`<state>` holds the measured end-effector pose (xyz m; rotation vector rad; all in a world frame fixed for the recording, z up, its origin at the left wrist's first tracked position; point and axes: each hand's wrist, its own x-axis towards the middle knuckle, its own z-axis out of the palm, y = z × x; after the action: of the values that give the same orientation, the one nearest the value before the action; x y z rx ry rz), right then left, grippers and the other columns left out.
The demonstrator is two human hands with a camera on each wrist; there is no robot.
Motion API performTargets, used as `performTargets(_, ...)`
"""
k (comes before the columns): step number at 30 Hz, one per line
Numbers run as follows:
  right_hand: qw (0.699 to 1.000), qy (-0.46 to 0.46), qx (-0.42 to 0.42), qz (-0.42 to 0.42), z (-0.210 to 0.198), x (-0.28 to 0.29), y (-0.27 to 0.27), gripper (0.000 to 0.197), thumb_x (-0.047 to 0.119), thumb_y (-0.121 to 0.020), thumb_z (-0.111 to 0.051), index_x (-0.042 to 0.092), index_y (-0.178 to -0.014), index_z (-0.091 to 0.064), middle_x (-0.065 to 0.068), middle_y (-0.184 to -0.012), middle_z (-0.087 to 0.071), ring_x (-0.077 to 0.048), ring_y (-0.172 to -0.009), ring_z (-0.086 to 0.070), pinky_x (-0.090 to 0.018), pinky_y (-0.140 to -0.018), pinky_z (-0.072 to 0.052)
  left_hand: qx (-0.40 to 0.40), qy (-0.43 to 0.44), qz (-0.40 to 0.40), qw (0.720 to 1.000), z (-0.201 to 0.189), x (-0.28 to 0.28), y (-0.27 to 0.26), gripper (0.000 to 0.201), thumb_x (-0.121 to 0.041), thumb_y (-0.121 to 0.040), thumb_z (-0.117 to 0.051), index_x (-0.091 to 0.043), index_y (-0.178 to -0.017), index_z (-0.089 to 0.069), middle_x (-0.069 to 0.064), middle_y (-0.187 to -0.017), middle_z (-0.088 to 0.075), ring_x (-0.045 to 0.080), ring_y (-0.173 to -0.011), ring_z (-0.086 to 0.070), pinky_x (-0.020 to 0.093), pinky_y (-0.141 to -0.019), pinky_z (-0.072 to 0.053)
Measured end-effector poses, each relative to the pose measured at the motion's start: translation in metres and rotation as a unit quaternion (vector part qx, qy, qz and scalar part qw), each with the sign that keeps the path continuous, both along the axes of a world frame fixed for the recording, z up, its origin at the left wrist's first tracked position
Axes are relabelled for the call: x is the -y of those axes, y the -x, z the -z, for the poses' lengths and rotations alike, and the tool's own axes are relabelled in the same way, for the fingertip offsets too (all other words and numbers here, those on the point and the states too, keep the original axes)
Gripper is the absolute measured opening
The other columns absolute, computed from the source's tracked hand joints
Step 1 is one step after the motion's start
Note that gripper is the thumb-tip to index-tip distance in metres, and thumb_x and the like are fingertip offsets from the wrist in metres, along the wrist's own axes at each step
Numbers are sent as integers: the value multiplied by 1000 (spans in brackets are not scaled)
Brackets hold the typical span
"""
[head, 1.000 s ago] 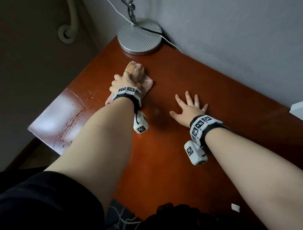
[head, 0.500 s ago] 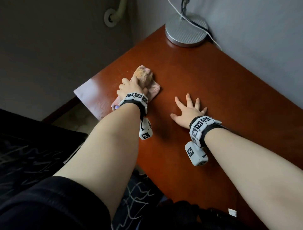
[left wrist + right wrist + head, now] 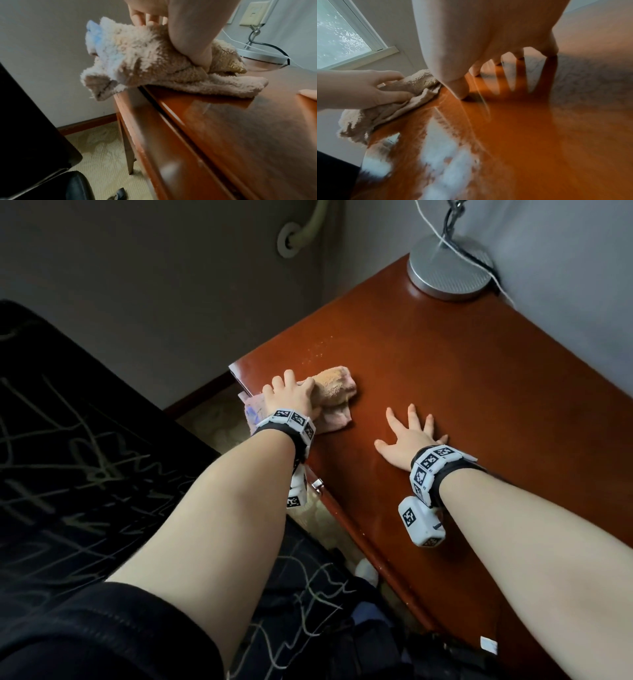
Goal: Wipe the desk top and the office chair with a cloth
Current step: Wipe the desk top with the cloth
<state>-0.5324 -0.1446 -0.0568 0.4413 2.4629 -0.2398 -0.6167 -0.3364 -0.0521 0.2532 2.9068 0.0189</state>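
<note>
Clutching the bunched cloth point(image 3: 334, 395) at the desk top's point(image 3: 479, 412) nine-o'clock corner, half overhanging, the left hand point(image 3: 291, 397) is mid-wipe while the right hand point(image 3: 407, 440) lies flat, fingers spread, at three o'clock of it, and the next stroke probably needs to sweep toward the lamp base point(image 3: 448, 273) at one o'clock.

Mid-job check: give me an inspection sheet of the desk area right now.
Surface: desk top glossy red-brown wood, pale specks past the cloth.
Job's things: cloth bunched at the corner, part overhanging the edge; black chair beside the desk.
Clutter: lamp base at the back.
Grippers: left hand grips the cloth; right hand flat, fingers spread.
Cables: white and dark cables over the lamp base.
Surroundings: grey wall, patterned floor.
</note>
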Motion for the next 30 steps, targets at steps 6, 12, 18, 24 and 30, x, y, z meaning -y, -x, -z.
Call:
performTargets(6, 1000, 5, 3, 29, 0, 15, -2, 69, 53, -94, -39, 41, -149, 0, 0, -158, 18, -35, -143, 15, -64, -111, -4, 23, 44, 49, 998, -10, 26, -1, 61, -26, -79, -67, -26, -134, -40, 10, -130, -33, 33, -124, -30, 47, -103, -25)
performTargets(12, 1000, -13, -5, 21, 4, 18, 5, 69, 57, -94, -36, 40, -149, 2, -2, -158, 17, -37, -143, 16, -62, -112, 2, 56, 32, 55, 996, -17, 43, 11, 83, -34, -70, -77, -34, -142, -35, 6, -136, -31, 31, -130, -25, 48, -108, -21)
performTargets(18, 999, -3, -29, -39, 3, 9, 42, 72, 62, -90, -39, 43, -149, -1, -1, -158, 16, -32, -144, 16, -60, -111, 6, 74, 31, 29, 996, -15, 58, 36, 88, -34, -64, -83, -38, -140, -39, 4, -134, -33, 30, -129, -25, 47, -106, -22)
performTargets(24, 999, 5, -37, -38, 9, 11, 59, 72, 61, -90, -40, 46, -147, 3, 0, -157, 21, -35, -141, 22, -62, -110, 10, 61, 4, 28, 998, -14, 76, 69, 70, -22, -77, -75, -36, -139, -45, 4, -138, -33, 32, -133, -21, 48, -111, -19)
performTargets(30, 998, 5, -44, -46, 11, 8, 60, 73, 62, -90, -39, 46, -147, 3, -1, -157, 21, -35, -141, 22, -62, -110, 11, -22, -170, -128, 977, 0, 71, 58, 59, -38, -80, -55, -37, -138, -45, 1, -159, -6, 25, -145, 3, 42, -118, -3)
